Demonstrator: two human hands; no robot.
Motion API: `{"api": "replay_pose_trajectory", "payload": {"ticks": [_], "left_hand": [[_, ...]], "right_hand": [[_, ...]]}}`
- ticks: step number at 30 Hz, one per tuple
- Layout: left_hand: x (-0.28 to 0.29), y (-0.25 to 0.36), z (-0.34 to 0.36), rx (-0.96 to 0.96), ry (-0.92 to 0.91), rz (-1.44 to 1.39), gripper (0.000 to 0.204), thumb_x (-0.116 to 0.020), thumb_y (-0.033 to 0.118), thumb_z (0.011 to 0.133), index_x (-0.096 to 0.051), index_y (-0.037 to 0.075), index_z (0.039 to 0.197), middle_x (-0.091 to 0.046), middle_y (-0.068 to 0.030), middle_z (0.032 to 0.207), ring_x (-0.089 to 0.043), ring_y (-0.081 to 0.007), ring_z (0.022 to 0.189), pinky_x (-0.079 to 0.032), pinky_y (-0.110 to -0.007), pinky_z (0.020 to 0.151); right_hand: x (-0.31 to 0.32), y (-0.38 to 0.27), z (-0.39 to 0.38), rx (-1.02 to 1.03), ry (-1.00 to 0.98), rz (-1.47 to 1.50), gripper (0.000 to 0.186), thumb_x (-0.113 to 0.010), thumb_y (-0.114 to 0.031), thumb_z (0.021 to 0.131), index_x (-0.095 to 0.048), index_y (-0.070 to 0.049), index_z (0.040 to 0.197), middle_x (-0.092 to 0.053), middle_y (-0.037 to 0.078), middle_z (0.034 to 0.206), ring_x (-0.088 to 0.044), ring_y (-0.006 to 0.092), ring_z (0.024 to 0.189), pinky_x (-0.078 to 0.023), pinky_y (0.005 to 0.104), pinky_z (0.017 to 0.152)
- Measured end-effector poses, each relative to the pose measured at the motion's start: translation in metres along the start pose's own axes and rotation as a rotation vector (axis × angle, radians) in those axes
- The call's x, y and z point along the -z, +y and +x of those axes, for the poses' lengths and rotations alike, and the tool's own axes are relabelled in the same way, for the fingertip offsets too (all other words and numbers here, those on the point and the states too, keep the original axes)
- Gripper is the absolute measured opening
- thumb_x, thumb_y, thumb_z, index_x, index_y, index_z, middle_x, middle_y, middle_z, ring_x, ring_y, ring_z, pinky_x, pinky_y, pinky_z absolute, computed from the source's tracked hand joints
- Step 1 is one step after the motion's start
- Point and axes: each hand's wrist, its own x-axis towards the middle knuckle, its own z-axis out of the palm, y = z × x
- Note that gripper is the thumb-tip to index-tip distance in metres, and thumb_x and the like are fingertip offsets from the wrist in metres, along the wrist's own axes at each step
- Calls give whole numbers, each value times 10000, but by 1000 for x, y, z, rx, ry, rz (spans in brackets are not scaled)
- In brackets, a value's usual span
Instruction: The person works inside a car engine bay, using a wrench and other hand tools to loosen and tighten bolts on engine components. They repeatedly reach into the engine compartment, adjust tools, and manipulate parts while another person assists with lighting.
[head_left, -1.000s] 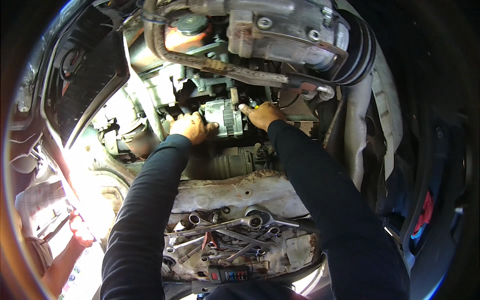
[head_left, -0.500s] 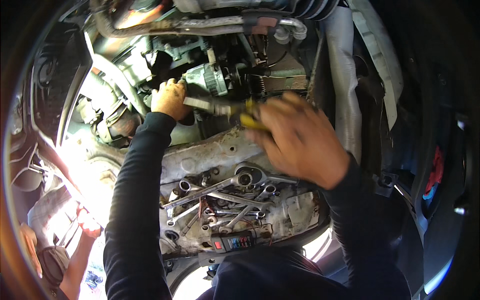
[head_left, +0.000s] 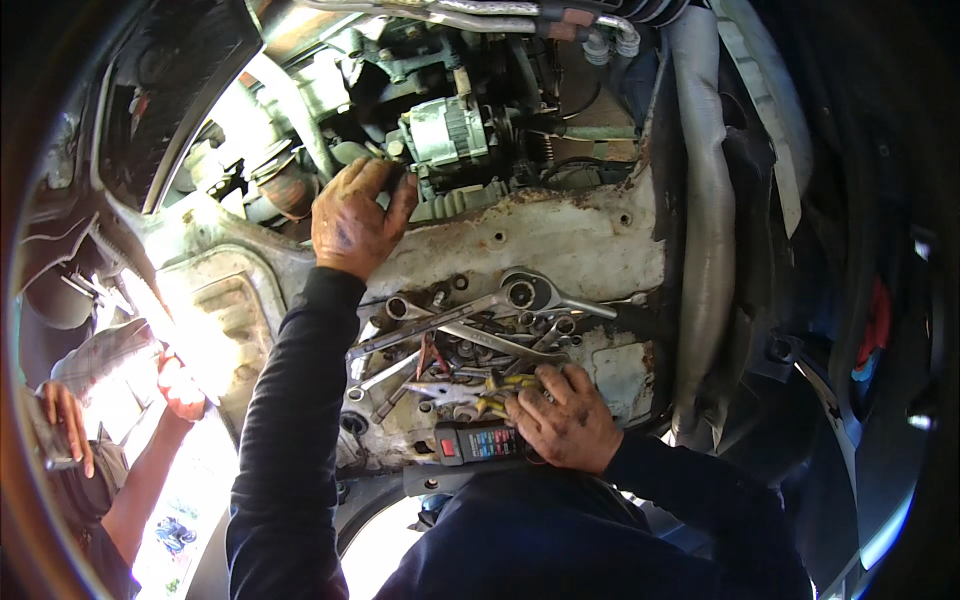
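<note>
My right hand point(head_left: 568, 425) is closed on the yellow handles of a pair of pliers point(head_left: 448, 392), low over a pile of tools. The plier jaws point left, across the tools. My left hand point(head_left: 360, 218) is at the far edge of the metal panel, beside a finned metal unit like an alternator point(head_left: 440, 132). Its fingers are bent downward, with the tips hidden, so what they grip does not show. Around the pliers lie several combination wrenches point(head_left: 470, 325), a ratchet point(head_left: 535, 292) and a dark box point(head_left: 480, 442) with a red button.
A pale, rusted metal panel point(head_left: 580, 230) carries the tools. Metal pipes point(head_left: 450, 12) cross the far side, and a thick silver tube point(head_left: 700, 200) runs along the right. At the left, another person's arm point(head_left: 150, 485) and hand point(head_left: 180, 385) show in bright light.
My right hand has come down and nearer with the pliers, from beside my left hand to the tool pile. My left hand stays near the finned unit; the whole view has shifted.
</note>
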Motion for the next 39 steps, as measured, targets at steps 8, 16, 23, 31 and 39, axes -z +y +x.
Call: {"api": "replay_pose_trajectory", "payload": {"ticks": [8,16,23,31,39], "left_hand": [[-2,-3,2,78,51,-4,261,-649,282,1003,-677,24,975,-685,-199,948,-668,-431,921,-526,-479,799],[-5,-4,7,213,-6,55,315,-636,361,987,-720,58,1017,-713,-174,1020,-689,-401,1005,-546,-488,872],[-8,-6,6,202,-9,97,327,-640,363,971,-691,42,1011,-702,-188,1025,-675,-417,1011,-533,-508,882],[-4,-6,5,212,-33,4,269,-673,292,951,-707,50,1061,-705,-180,1030,-680,-418,992,-542,-493,859],[-3,-4,6,169,-18,37,240,-676,272,941,-718,60,1046,-713,-163,1035,-685,-402,981,-546,-480,854]], "right_hand": [[11,10,15,-25,17,9,302,-800,-287,858,-771,-89,1083,-673,65,985,-592,336,1185,-425,687,1035],[15,0,24,9,69,171,307,-795,-127,791,-713,-56,1078,-684,100,998,-647,266,987,-546,442,853],[-74,-68,99,243,88,-106,159,-646,-229,880,-712,-87,854,-599,-2,805,-577,178,743,-436,349,636],[-40,-66,122,324,49,92,168,-676,-227,836,-685,-71,896,-638,41,720,-664,191,663,-496,353,542],[29,9,56,-618,457,1542,176,-645,-197,1022,-655,-40,1100,-763,145,923,-756,279,812,-596,390,688]]}}
